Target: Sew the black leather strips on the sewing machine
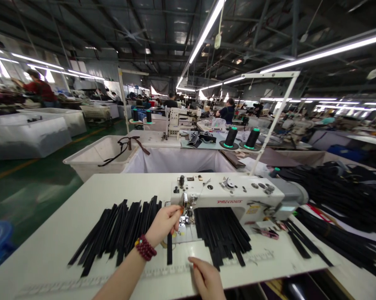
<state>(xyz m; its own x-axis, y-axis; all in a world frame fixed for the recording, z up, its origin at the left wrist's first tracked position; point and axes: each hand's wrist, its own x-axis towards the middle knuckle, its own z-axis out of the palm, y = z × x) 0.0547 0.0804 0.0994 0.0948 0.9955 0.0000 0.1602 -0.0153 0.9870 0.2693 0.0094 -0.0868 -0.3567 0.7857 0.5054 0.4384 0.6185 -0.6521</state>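
Observation:
A white sewing machine (238,200) marked PRECIOUS stands on the pale work table (113,187). My left hand (164,223), with a dark red bead bracelet at its wrist, is closed in a pinch beside the machine's needle area. What lies between its fingertips is too small to make out. Below that hand, one black strip (169,250) extends towards me from beside the needle plate. My right hand (206,279) is low near the table's front edge, thumb and finger close together; anything held there does not show. Black strips (119,233) lie left of the needle, and more black strips (222,233) fan out under the machine arm.
A ruler strip (156,271) runs along the table's front. Scissors (266,232) lie right of the machine, near loose black strips (300,241). Behind stand a white bin (94,156) and thread cones (230,137). Piled black material (325,187) fills the right. Other people work farther back.

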